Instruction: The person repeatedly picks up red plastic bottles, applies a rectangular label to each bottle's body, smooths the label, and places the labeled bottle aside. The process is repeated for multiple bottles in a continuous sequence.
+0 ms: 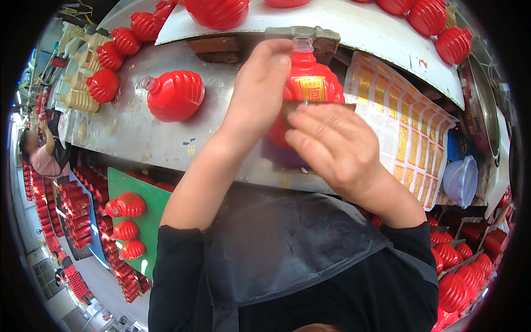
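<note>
A glossy red bottle [331, 84] with a ribbed body and a clear neck stands at the far side of the metal bench, a gold and red label [311, 88] on its front. My left hand [261, 83] steadies the bottle from the left, its fingers reaching behind the neck. In front of the bottle's lower part, my right hand [338, 141] lies with outstretched fingers, slightly blurred, the fingertips just below the label. The hand hides much of the bottle's base. Right of the bottle lies a sheet of gold labels [406, 119].
Another red bottle [176, 97] lies on the metal bench [124, 130] to the left. A white board [354, 22] with red bottles runs along the back. A pale bucket [460, 180] stands at right, a green board [157, 207] at lower left. Far left, a person [45, 155].
</note>
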A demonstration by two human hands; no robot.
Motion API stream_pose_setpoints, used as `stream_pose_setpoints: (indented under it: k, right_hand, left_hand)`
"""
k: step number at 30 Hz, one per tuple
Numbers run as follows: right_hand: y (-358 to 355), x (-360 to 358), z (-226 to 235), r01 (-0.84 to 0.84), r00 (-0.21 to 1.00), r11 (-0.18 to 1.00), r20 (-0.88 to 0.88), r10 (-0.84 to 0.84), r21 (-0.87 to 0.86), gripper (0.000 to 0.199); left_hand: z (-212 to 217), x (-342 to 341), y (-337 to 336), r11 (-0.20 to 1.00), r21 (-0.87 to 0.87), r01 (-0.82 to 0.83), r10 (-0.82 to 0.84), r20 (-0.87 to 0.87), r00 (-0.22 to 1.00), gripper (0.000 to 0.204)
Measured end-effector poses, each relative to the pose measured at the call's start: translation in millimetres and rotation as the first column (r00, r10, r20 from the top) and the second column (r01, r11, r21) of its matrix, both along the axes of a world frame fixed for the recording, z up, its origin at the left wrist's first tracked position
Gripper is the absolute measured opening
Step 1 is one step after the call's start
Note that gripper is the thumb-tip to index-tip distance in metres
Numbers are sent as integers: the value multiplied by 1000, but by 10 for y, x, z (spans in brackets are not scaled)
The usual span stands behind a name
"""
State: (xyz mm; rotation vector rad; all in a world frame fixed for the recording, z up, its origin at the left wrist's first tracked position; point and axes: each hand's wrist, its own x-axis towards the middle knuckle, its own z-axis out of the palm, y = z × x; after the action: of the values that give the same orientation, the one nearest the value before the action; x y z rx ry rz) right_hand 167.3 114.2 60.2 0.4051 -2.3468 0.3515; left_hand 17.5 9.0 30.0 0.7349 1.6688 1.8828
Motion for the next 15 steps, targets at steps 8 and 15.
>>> stream_pose_setpoints:
  k: [8, 15]
  right_hand:
    - [40, -17, 180, 301, 954, 838, 143, -265, -456, 29]
    - [251, -69, 178, 459, 888, 809, 176, -424, -366, 24]
  left_hand:
    - [-9, 47, -17, 1000, 4, -22, 23, -40, 999, 29]
    - [71, 89, 33, 1000, 11, 15, -14, -84, 996, 41]
